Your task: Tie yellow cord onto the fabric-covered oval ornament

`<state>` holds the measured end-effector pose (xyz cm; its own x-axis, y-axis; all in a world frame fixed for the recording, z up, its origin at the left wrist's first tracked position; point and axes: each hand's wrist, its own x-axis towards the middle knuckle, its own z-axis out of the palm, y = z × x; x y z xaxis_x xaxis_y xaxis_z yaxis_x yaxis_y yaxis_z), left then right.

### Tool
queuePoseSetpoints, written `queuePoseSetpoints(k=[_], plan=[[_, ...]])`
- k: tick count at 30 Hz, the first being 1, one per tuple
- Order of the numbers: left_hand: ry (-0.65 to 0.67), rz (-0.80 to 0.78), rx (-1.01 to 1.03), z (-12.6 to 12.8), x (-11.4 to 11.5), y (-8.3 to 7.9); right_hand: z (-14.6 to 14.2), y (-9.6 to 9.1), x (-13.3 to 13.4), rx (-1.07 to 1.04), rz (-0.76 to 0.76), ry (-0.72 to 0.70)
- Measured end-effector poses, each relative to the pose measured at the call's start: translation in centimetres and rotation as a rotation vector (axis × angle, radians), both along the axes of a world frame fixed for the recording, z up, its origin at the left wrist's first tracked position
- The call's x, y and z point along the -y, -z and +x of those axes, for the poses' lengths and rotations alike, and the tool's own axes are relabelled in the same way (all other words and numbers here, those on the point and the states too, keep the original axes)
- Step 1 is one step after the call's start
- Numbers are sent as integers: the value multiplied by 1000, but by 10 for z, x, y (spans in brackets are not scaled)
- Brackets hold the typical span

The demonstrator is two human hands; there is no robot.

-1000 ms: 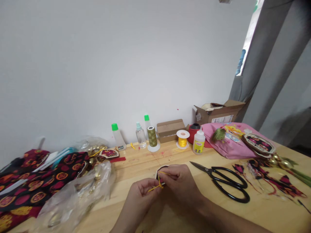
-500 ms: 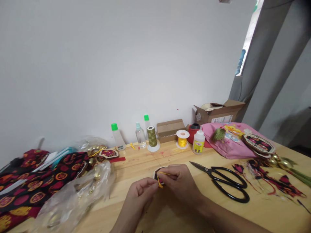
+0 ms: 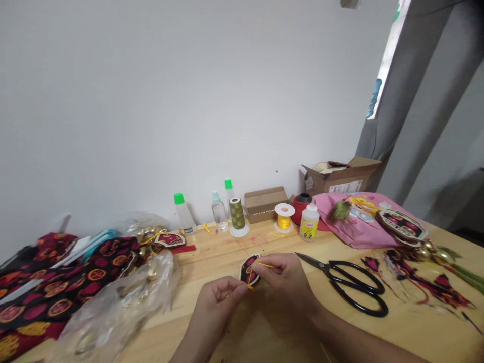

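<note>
Low in the middle of the view, both hands meet over the wooden table [image 3: 212,257]. My right hand [image 3: 283,280] is closed on a small black-and-red fabric ornament [image 3: 247,268] and pinches one end of a thin yellow cord [image 3: 260,264] that runs across it. My left hand [image 3: 219,297] pinches the other end of the cord just below the ornament. Black scissors [image 3: 351,287] lie shut on the table right of my right hand.
Along the wall stand three green-capped bottles [image 3: 182,212], an olive thread spool [image 3: 237,214], a yellow cord spool [image 3: 284,218], a glue bottle [image 3: 309,222] and cardboard boxes [image 3: 264,201]. Patterned fabric [image 3: 56,287] and a clear plastic bag [image 3: 113,307] lie left; pink cloth [image 3: 355,222] and ornaments right.
The right hand has lifted and turned the ornament, so more of its patterned face shows. The left hand's pinch on the cord has shifted slightly; the cord's loop has tightened.
</note>
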<state>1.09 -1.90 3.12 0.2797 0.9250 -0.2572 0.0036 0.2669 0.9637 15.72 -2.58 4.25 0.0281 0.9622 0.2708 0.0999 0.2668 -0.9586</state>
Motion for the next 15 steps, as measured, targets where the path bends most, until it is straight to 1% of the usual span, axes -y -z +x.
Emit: queuePoseSetpoints(k=[4, 7, 9, 12, 15], plan=[[-14, -36, 68, -1, 1, 2, 0, 0, -2, -40, -60, -9], [3, -47, 81, -1, 0, 4, -1, 3, -3, -63, -98, -22], [-8, -46, 90, -1, 0, 4, -1, 5, -4, -85, -125, -39], [-28, -59, 63, 0, -1, 3, -1, 6, -4, -113, -139, -65], [-16, -59, 38, 0, -2, 2, -2, 6, -4, -116, -130, -70]])
